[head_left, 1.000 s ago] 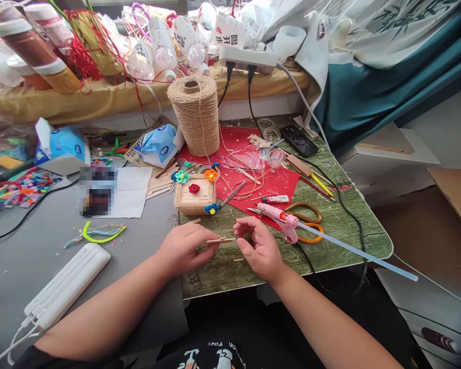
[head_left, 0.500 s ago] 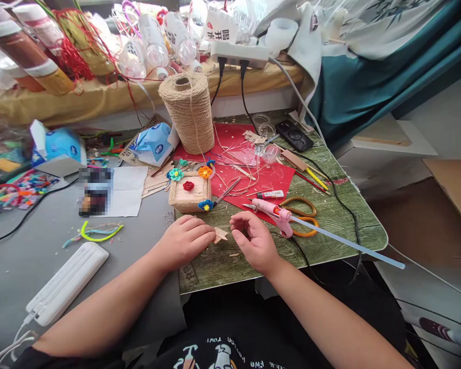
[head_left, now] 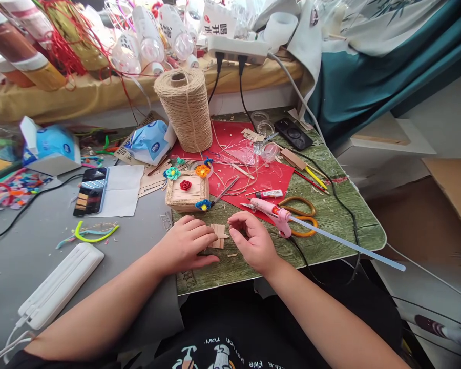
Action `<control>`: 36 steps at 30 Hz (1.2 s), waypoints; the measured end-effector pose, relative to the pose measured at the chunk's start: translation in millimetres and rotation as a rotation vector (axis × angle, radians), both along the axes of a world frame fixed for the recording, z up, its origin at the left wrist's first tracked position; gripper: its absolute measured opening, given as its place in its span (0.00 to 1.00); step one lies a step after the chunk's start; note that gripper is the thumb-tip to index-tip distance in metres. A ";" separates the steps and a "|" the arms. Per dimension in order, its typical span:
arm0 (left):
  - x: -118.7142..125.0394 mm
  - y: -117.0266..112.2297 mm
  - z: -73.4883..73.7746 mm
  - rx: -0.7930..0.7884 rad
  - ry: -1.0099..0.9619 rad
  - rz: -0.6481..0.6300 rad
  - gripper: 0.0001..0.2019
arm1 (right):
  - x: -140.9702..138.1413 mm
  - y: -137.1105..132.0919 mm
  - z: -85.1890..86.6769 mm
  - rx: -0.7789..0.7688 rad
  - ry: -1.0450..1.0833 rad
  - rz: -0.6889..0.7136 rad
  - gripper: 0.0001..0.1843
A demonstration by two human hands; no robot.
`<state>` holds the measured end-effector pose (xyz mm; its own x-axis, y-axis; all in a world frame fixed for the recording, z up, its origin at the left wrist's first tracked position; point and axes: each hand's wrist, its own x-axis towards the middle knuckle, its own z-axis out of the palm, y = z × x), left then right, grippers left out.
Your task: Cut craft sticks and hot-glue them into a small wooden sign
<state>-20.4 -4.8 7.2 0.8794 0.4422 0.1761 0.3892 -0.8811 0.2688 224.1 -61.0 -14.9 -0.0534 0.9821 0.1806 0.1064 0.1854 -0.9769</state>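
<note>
My left hand [head_left: 188, 245] lies palm down on the green wood-patterned board, fingers stretched out and thumb spread. Its fingertips partly cover a small patch of flat wooden strips [head_left: 217, 241] laid side by side. Just right of the patch, my right hand [head_left: 255, 242] rests on its edge with curved, parted fingers and nothing visible in them. One pointed strip end lies near its fingertips. Beyond the left hand stands a twine-edged wooden box [head_left: 186, 195] with a red rose [head_left: 185, 185] and coloured flowers on its lid.
A pink glue gun [head_left: 271, 211] with a long glue stick lies right, over orange-handled scissors [head_left: 309, 225]. Behind are a twine spool [head_left: 184, 113], red paper [head_left: 234, 146] and a black phone [head_left: 293, 134]. A power bank [head_left: 61, 287] and another phone [head_left: 91, 192] lie left.
My left thumb has spread away from the fingers, and more of the wooden strips shows beside them. My right hand has stayed almost still. The whole view has shifted slightly.
</note>
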 end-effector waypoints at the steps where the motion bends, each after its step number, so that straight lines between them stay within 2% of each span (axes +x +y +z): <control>1: -2.8 1.4 0.5 -0.013 -0.021 0.013 0.14 | -0.3 0.3 0.7 0.018 -0.026 -0.002 0.09; 5: -14.0 8.7 0.9 -0.044 -0.104 0.075 0.08 | -5.2 1.2 3.1 0.190 -0.258 0.072 0.09; 9: -17.5 12.0 -2.2 -0.050 -0.139 0.051 0.06 | -14.3 -1.5 2.9 0.369 -0.543 0.164 0.11; 12: -16.0 10.3 -5.7 -0.031 -0.131 0.040 0.05 | -18.9 -4.9 1.2 0.410 -0.697 0.147 0.09; 16: -13.3 5.8 -8.0 -0.049 -0.111 0.049 0.07 | -21.2 -7.0 -0.9 0.389 -0.839 0.139 0.07; 19: -11.2 2.4 -6.5 -0.110 -0.094 0.075 0.11 | -21.5 -7.3 -1.1 0.359 -0.853 0.135 0.07; 26: -7.6 -0.9 -2.4 -0.218 -0.061 0.141 0.26 | -19.9 -7.2 1.4 0.342 -0.733 0.117 0.07; 36: -2.4 0.9 -8.6 -0.244 -0.082 0.186 0.22 | -19.8 -4.8 -3.5 0.367 -0.797 0.131 0.07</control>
<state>-22.8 -3.8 -1.4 0.7666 0.6324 0.1119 0.5062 -0.7022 0.5008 204.3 -65.7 -18.4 -0.4056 0.8469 0.3439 0.6859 0.5307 -0.4979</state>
